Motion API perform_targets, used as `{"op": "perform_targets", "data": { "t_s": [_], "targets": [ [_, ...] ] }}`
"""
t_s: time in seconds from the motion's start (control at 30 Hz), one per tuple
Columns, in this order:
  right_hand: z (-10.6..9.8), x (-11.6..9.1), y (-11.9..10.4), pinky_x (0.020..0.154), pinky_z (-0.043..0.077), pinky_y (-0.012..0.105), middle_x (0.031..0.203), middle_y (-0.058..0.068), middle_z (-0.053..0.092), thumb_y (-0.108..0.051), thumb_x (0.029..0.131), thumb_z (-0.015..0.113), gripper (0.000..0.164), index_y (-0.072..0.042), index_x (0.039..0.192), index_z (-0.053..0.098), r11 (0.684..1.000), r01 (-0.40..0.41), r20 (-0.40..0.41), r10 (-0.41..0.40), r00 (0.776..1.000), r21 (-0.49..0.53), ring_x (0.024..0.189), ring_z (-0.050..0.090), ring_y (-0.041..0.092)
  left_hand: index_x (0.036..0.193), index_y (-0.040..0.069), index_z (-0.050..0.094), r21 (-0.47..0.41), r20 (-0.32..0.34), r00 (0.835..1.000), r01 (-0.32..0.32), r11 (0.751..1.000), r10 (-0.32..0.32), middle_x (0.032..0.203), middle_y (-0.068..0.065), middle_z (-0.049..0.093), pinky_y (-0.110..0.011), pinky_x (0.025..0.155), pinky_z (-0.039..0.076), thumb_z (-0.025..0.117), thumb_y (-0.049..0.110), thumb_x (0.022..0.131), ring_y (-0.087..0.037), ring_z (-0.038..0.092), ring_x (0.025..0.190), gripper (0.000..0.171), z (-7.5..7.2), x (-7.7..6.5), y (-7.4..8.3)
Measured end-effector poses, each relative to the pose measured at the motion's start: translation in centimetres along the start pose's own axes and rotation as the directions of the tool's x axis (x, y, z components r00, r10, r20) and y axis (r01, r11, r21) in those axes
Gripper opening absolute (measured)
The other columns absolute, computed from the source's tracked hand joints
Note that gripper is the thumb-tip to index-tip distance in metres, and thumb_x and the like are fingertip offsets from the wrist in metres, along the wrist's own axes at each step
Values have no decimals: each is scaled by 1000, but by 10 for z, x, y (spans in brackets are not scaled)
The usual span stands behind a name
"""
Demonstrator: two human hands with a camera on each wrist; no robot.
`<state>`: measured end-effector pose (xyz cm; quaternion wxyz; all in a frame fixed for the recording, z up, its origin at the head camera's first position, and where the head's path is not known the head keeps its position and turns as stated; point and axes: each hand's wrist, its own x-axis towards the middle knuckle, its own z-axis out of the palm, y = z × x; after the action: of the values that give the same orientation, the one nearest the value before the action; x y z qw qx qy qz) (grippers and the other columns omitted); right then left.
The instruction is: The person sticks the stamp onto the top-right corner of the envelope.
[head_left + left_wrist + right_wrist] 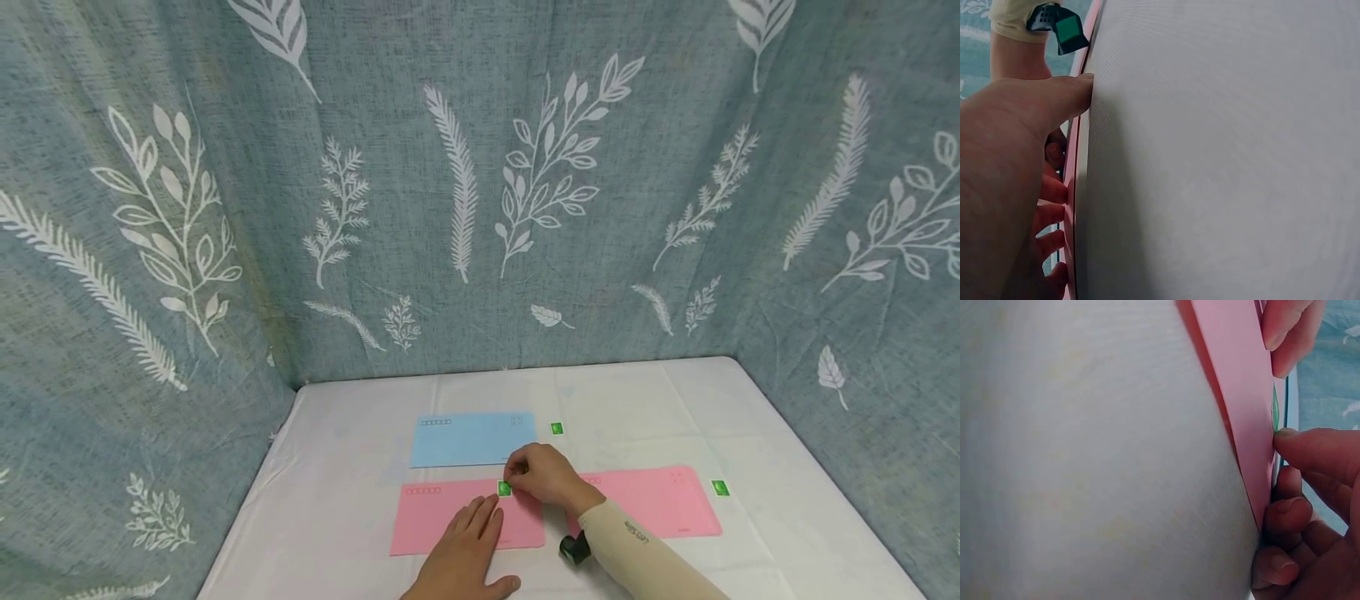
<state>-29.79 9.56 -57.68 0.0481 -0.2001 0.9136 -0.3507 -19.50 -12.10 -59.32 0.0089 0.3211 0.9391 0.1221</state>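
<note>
On the table (337,450), the left pink envelope (423,523) is laid flat. It is overlaid by the left hand (467,546), fingers extended and gripping nothing, presumably against slippage. By the right hand (546,477), closed to a fingertip pinch, the stamp (503,489) is apparently held at its three-o'clock side, two o'clock from the envelope's middle, likely for unobstructed sight.

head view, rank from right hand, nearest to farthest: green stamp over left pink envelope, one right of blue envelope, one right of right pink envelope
1. Stamp over left pink envelope: at the right hand's fingertips.
2. Stamp beside blue envelope: just beyond the hand.
3. Stamp beside right pink envelope: far right.
</note>
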Motion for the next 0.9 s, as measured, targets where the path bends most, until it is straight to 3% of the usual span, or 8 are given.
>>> {"op": "perform_targets", "data": {
  "t_s": [0.63, 0.9],
  "targets": [
    [-4, -2, 1, 70, 48, 32, 80, -11, 65, -9, 96, 78, 14, -20, 89, 81, 997, 5, -6, -5, 1000, 82, 75, 56, 10, 158, -2, 53, -32, -13, 1000, 16, 999, -17, 168, -22, 41, -51, 123, 37, 59, 74, 99, -36, 40, 154, 96, -3, -1, 4],
    [-4, -4, 2, 65, 51, 29, 81, -10, 67, -7, 99, 75, 17, -20, 90, 80, 992, -1, 24, -2, 1000, 127, 71, 59, 10, 156, -2, 55, -5, -6, 1000, 7, 1000, -7, 166, -22, 43, -52, 122, 38, 54, 78, 100, -36, 41, 153, 97, -8, -3, 7]
  ]
}}
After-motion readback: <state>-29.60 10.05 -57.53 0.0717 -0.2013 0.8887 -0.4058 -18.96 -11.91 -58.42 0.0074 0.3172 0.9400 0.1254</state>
